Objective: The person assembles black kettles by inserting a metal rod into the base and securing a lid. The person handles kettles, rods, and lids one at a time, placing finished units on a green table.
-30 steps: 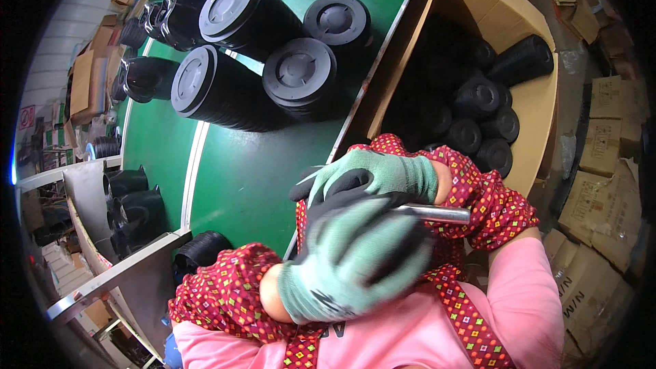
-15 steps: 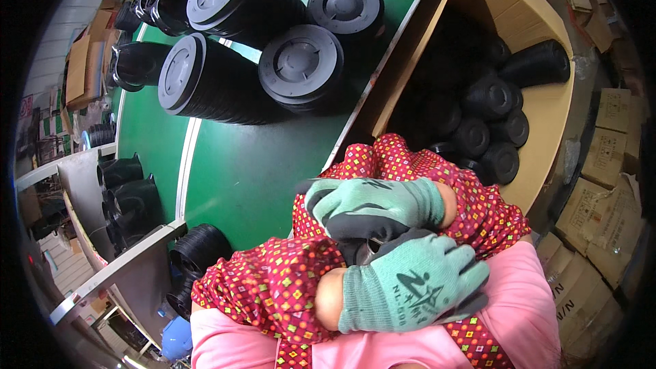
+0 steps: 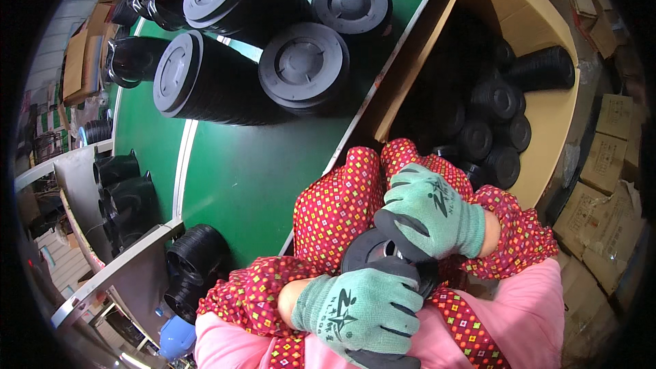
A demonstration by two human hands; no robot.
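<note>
A black round plastic piece [image 3: 360, 249], with a shiny centre, rests in my lap between my hands. My gloved left hand [image 3: 365, 311] curls over its near side, thumb along the rim. From the far right, my gloved right hand [image 3: 427, 208] grips it with fingers bent down over its edge. Both gloves are green with dark palms. Much of the piece is covered by the gloves, so its full shape and depth cannot be made out.
Stacks of black pots with grey bases [image 3: 304, 65] stand on the green table [image 3: 239, 184] ahead. To the right, an open cardboard box [image 3: 550, 147] holds several black stacks. More black pots [image 3: 195, 253] sit by the metal rail [image 3: 116, 270] at left. Closed cartons [image 3: 605, 154] line the far right.
My hands have drawn apart: the right moved up and right, the left moved down and left. More of the black round piece now shows between them.
</note>
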